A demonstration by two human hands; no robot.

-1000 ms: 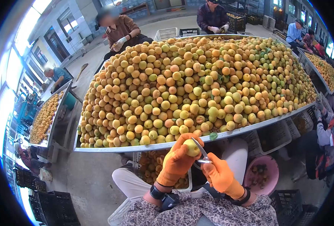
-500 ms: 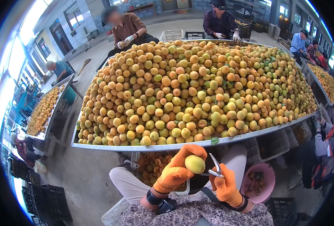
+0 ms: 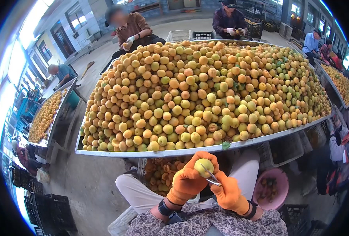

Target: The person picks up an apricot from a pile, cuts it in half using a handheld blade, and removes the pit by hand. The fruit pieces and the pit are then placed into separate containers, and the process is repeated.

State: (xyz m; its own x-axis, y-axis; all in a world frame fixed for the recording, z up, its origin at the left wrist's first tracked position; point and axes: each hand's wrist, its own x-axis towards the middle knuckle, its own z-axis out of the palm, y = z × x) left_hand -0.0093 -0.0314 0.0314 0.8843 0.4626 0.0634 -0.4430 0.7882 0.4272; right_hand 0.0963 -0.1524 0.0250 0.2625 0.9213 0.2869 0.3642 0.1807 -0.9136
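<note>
In an orange glove, my left hand [image 3: 191, 179] is closed around a yellow-green apricot [image 3: 204, 168], held up just in front of the table edge. My right hand [image 3: 230, 192], gloved alike, grips small metal shears [image 3: 213, 181]. A thin blade of the shears lies across the lower right face of the apricot, and both hands are close together. The handles are mostly hidden inside the right glove. Behind the hands, a large heap of apricots [image 3: 190, 94] fills a metal-rimmed table [image 3: 174, 153].
Below the table, a crate [image 3: 141, 167] holds cut apricot pieces. A pink basin [image 3: 283, 190] with dark scraps stands by my right knee. Two people [image 3: 132, 29] [image 3: 230, 21] sit across the table. Black crates [image 3: 54, 212] are stacked at lower left.
My right hand has moved left and up, bringing the shears onto the apricot. The shears' spread blades have come together around it. Across the table, the two people's hands have shifted.
</note>
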